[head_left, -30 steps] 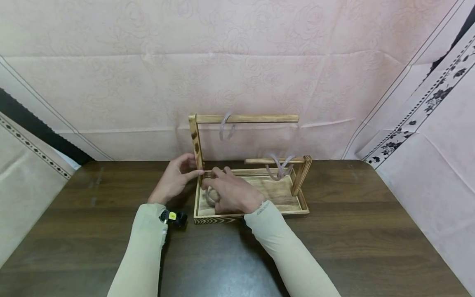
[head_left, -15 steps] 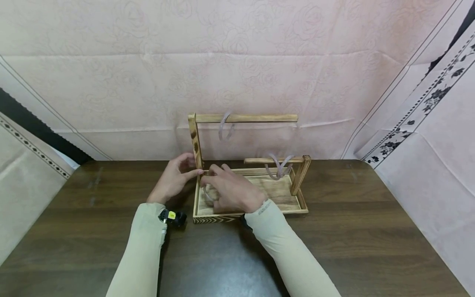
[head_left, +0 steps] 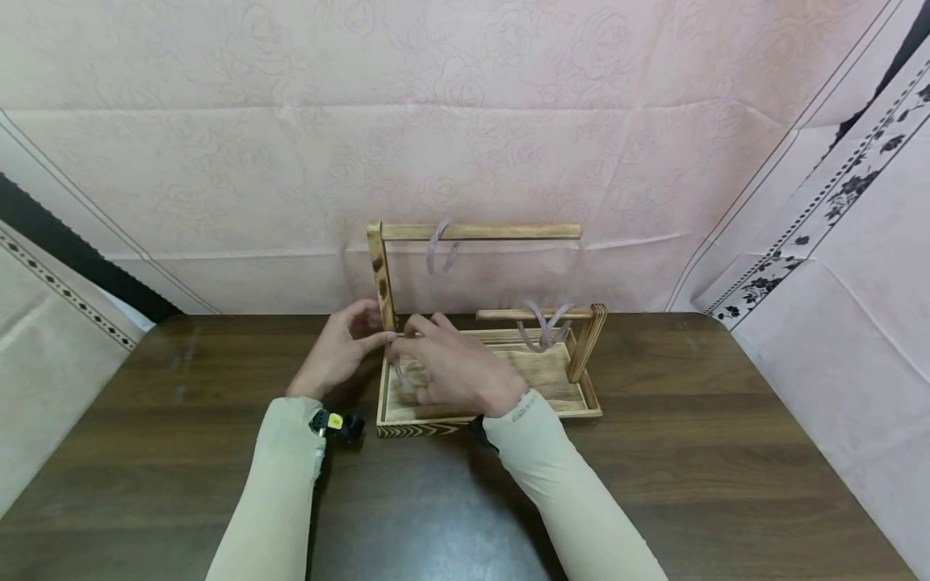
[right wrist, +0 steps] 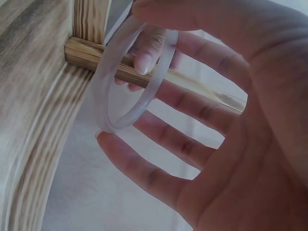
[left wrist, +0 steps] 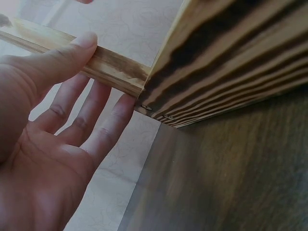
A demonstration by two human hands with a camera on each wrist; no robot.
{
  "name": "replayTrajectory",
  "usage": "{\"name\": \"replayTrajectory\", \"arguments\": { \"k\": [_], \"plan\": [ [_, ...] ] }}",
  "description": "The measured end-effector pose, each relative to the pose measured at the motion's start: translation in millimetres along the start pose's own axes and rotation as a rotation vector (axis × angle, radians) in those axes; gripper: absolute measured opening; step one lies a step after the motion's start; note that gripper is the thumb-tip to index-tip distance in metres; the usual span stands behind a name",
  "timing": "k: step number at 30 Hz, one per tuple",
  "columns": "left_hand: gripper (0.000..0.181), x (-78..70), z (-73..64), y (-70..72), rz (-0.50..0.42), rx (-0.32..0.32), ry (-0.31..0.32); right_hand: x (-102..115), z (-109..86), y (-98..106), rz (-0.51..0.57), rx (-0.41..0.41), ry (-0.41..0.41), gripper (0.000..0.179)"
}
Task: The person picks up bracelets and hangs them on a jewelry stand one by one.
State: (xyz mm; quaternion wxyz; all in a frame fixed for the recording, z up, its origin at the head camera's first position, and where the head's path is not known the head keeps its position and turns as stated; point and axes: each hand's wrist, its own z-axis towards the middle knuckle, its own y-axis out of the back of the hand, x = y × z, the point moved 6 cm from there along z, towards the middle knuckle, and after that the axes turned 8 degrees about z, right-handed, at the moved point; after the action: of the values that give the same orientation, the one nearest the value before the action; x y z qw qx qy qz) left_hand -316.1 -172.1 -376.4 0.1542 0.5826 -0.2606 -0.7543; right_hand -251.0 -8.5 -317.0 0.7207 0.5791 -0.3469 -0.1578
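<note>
A wooden display stand has a shallow tray (head_left: 555, 379) with a tall post (head_left: 382, 274) at its left. My left hand (head_left: 336, 351) grips this post low down; in the left wrist view, its thumb lies on one side and fingers behind. My right hand (head_left: 461, 367) is over the tray's left part, pinching a pale translucent bangle (right wrist: 102, 91) between thumb and fingers. In the right wrist view, the bangle is tilted in front of the post, with the left thumb visible through the ring. I cannot tell whether bangle and post touch.
From the post's upper bar (head_left: 508, 231) hangs one bangle (head_left: 433, 252). Two more bangles (head_left: 536, 343) hang on the shorter bar (head_left: 497, 315) at the right, held by a slanted post (head_left: 587, 345). The stand is on a dark wooden table (head_left: 697, 436), before a patterned cloth (head_left: 465, 161).
My right hand has shifted slightly left and up toward the tall post, with the bangle in its fingers. The left hand keeps its grip on the post.
</note>
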Motion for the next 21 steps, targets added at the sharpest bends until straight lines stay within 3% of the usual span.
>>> {"name": "replayTrajectory", "arguments": {
  "k": [21],
  "plan": [
    [0.029,0.9,1.5,-0.9,-0.034,-0.003,-0.02,10.2,-8.7,19.9,0.003,-0.064,0.044,0.053]
  ]
}}
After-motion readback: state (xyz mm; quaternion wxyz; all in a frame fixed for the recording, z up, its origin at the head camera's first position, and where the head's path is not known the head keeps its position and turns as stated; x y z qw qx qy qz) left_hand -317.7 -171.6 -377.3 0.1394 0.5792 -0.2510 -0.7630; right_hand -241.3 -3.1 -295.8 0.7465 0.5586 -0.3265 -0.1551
